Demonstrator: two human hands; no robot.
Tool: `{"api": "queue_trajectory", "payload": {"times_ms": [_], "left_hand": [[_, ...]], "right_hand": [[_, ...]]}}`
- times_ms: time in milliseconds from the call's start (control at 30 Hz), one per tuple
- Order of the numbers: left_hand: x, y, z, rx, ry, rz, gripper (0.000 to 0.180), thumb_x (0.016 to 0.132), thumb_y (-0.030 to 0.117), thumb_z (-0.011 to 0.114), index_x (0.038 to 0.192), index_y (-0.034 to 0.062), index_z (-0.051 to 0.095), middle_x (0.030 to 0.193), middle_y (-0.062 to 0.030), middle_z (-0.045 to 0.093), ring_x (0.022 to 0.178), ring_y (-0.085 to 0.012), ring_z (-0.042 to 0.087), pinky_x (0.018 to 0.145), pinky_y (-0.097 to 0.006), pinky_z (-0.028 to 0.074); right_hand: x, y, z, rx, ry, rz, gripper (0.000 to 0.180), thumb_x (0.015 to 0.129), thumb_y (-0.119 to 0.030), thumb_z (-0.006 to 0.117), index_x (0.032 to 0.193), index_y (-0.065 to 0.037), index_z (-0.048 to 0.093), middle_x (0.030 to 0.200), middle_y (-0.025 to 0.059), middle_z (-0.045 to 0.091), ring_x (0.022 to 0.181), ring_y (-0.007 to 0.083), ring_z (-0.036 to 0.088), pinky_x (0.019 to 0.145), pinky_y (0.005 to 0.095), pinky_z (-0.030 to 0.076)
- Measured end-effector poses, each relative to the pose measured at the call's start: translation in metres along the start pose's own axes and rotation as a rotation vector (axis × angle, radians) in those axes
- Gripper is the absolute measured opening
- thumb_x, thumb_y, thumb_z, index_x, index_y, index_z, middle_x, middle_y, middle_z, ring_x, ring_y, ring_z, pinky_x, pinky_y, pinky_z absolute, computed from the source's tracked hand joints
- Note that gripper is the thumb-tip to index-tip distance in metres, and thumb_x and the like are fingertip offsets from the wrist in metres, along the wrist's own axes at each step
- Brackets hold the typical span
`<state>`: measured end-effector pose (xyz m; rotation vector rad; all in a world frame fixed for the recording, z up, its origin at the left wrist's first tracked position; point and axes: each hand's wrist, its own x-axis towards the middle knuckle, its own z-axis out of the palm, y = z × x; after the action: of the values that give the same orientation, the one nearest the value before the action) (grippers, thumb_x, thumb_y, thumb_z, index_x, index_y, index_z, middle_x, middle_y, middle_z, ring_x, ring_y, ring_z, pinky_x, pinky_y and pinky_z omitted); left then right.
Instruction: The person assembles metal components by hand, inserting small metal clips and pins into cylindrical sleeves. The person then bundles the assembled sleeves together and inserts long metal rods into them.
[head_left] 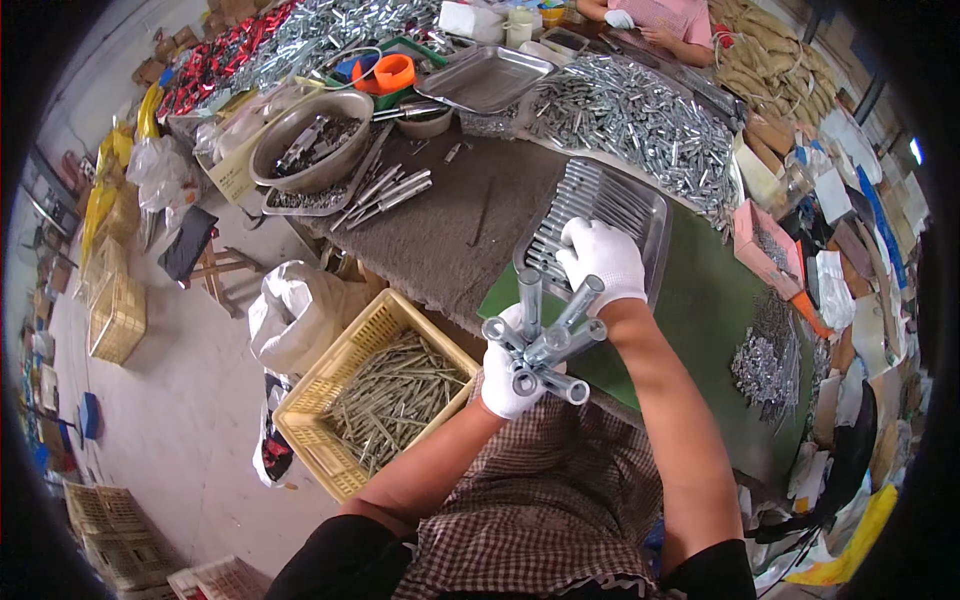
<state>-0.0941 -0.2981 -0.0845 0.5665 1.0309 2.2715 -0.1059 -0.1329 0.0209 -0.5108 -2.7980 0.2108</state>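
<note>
In a white glove, my left hand (508, 380) is wrapped round a bundle of several shiny metal tubes (550, 345). Their open round ends fan upward and outward. My right hand (603, 262), also gloved, reaches into a metal tray (662, 225) just beyond the bundle. Its fingers are curled down against the near part of a row of metal tubes (598, 196) lying side by side there. What its fingertips hold, if anything, is hidden.
A yellow plastic basket (300, 400) of thin metal rods stands left of my lap. Loose tubes (640, 110) are heaped beyond the tray. A grey bowl (265, 165) and a pink box (742, 235) flank the worktop. Another person's gloved hand (619, 18) shows at the far side.
</note>
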Motion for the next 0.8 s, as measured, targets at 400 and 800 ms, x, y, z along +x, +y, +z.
{"api": "queue_trajectory", "payload": {"times_ms": [400,800], "left_hand": [[0.001,0.006,0.004,1.138,0.156,0.392,0.032,0.082,0.0,0.065,0.107,0.0077,0.047,0.091,-0.0038,0.056,0.078,-0.013,0.06,0.062,-0.027,0.053],[0.002,0.007,-0.002,1.074,0.184,0.181,0.057,0.075,0.024,0.072,0.125,0.0059,0.055,0.124,-0.0145,0.052,0.118,-0.0366,0.045,0.1,-0.05,0.031]], "right_hand": [[-0.062,-0.016,-0.138,1.318,0.366,-0.021,0.043,0.085,0.005,0.058,0.128,0.003,0.053,0.094,0.0066,0.062,0.073,0.0095,0.06,0.065,0.0222,0.052],[-0.07,-0.032,-0.102,0.911,0.257,-0.162,0.04,0.078,-0.004,0.07,0.117,-0.01,0.064,0.092,0.0077,0.066,0.071,0.0149,0.068,0.067,0.0277,0.054]]}}
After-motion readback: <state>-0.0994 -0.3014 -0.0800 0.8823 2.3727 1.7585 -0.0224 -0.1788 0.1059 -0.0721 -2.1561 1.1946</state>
